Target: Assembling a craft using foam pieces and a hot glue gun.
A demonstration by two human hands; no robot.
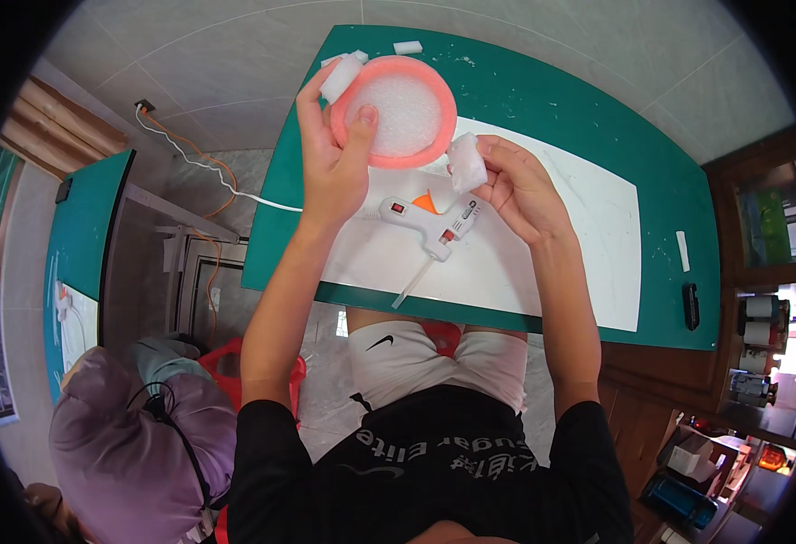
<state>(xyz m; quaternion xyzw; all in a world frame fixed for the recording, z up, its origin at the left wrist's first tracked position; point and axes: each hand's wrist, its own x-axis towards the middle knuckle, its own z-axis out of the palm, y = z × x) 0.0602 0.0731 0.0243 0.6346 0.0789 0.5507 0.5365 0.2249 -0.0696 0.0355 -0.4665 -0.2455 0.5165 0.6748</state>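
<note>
My left hand [336, 172] is closed on a round disc [407, 111] with a white foam-like middle and a thick pink rim, its thumb pressing the face. At the disc's upper left edge sits a white foam block [342, 80], by my left fingers. Pinched in my right hand [527, 192] is another white foam piece [467, 163], close to the rim's lower right; whether they touch, I cannot tell. Below the disc, a white glue gun [430, 222] with an orange part lies on a white sheet [570, 245]. A glue stick [412, 283] pokes out of it toward me.
The sheet covers part of a green tabletop [670, 208]. A white scrap [407, 47] lies at its far edge; a white strip [683, 251] and a black object [691, 306] are at right. A white cord [266, 199] runs left. Another person [144, 435] is at lower left.
</note>
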